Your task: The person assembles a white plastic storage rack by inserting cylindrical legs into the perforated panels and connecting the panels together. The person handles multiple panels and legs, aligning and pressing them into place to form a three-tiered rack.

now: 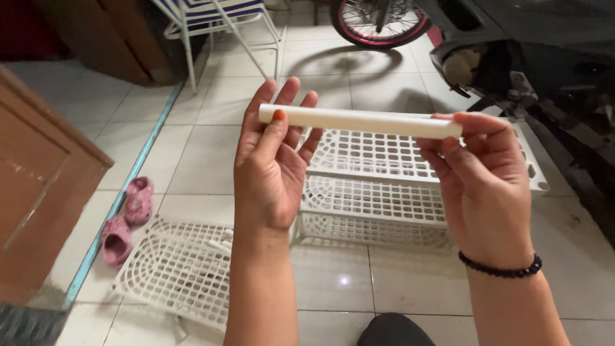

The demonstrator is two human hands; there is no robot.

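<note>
Above the stacked white rack, we hold a white tube level.
Left hand pinches one end, right hand the other; keeping it square probably eases seating, though sockets are unclear.

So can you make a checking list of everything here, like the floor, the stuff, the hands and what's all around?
Surface: pale tiled floor, glossy, with a light glint near the bottom.
Job's things: white tube held level in the air; white lattice rack with stacked shelves below it; loose lattice shelf flat on the floor to the left.
Clutter: pair of pink clogs by the floor's blue strip.
Grippers: left hand pinches one tube end, right hand the other; beaded bracelet on the right wrist.
Cables: nothing seen.
Surroundings: motorbike on the right, folding chair behind, brown wooden door on the left.
</note>
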